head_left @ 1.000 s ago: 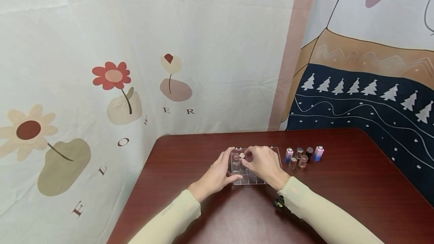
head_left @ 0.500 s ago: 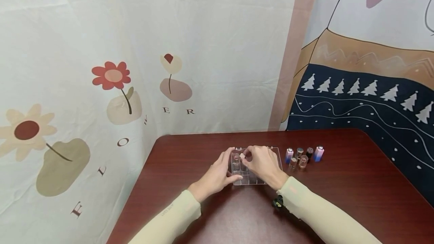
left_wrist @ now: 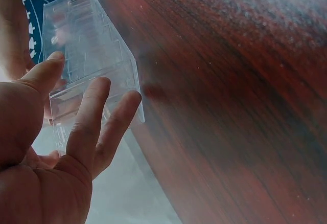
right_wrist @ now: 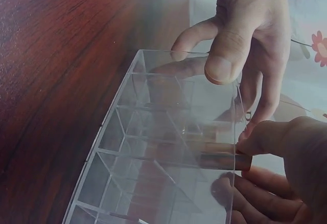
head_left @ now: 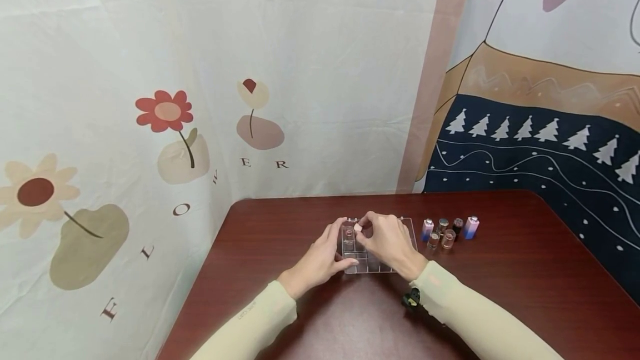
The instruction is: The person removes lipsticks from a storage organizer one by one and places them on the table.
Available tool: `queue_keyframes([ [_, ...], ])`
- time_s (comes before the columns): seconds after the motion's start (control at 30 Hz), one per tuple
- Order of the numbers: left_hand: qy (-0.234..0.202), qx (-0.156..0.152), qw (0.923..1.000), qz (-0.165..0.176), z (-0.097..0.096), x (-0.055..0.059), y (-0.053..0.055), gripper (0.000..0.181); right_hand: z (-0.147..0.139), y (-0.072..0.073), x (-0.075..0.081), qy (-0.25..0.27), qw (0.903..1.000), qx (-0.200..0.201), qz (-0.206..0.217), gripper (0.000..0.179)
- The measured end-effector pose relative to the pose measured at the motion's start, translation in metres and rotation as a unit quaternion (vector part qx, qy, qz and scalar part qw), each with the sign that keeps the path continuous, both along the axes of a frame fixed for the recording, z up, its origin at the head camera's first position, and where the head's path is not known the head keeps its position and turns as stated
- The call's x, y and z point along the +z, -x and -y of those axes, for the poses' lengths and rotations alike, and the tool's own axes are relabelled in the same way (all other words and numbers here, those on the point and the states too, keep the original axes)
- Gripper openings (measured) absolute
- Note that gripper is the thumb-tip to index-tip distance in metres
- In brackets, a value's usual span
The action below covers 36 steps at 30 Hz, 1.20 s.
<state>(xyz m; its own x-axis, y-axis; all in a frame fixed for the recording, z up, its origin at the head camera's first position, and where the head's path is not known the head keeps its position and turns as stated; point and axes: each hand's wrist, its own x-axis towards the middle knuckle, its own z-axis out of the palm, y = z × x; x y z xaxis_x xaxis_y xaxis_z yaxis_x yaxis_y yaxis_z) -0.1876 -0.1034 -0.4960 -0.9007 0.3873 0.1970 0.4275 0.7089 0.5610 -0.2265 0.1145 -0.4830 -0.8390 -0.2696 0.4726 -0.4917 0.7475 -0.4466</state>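
A clear plastic organizer box [head_left: 361, 267] with divided compartments stands on the table. My left hand [head_left: 315, 260] spans its left side, with fairly straight fingers touching the wall and the thumb along the front. Over the back-left compartments, my right hand [head_left: 392, 242] pinches a small lipstick tube [head_left: 358, 228] with a pale end. In the right wrist view the lipstick tube [right_wrist: 225, 160] looks gold-brown and is partly seen through the clear plastic; how deep it sits is unclear. Another clear-pinkish tube [head_left: 349, 234] stands in the back-left compartment.
Right of the box stand several small cosmetic tubes, among them a pink-blue one [head_left: 427, 230], a second pink-blue one [head_left: 471, 228], a dark one [head_left: 457, 229] and a clear pinkish one [head_left: 448, 239]. The reddish-brown table [head_left: 280, 221] meets fabric-covered walls behind.
Both hands keep nearly the same place. The right fingers shift slightly on the lipstick tube, whose pale end tilts a little. The head view drifts slightly.
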Motion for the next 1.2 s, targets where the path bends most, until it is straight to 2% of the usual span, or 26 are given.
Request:
queue_keyframes([
  [0.4,0.008,0.003,0.9999,-0.010,-0.001,0.000,0.000,0.100,-0.003,0.000,0.006,0.058,0.9969,0.053,-0.011,0.018],
  [0.67,0.011,0.005,0.9998,-0.014,-0.001,0.000,0.000,0.100,-0.007,0.001,0.009,0.098,0.9889,0.101,-0.047,0.017],
  [0.93,0.009,0.002,0.9998,-0.016,0.000,0.000,0.000,0.100,-0.014,0.000,0.015,0.118,0.9834,0.119,-0.070,0.015],
  [1.2,0.007,0.001,1.0000,-0.006,0.000,-0.001,0.001,0.102,-0.024,-0.002,0.019,0.106,0.9795,0.133,-0.108,0.022],
])
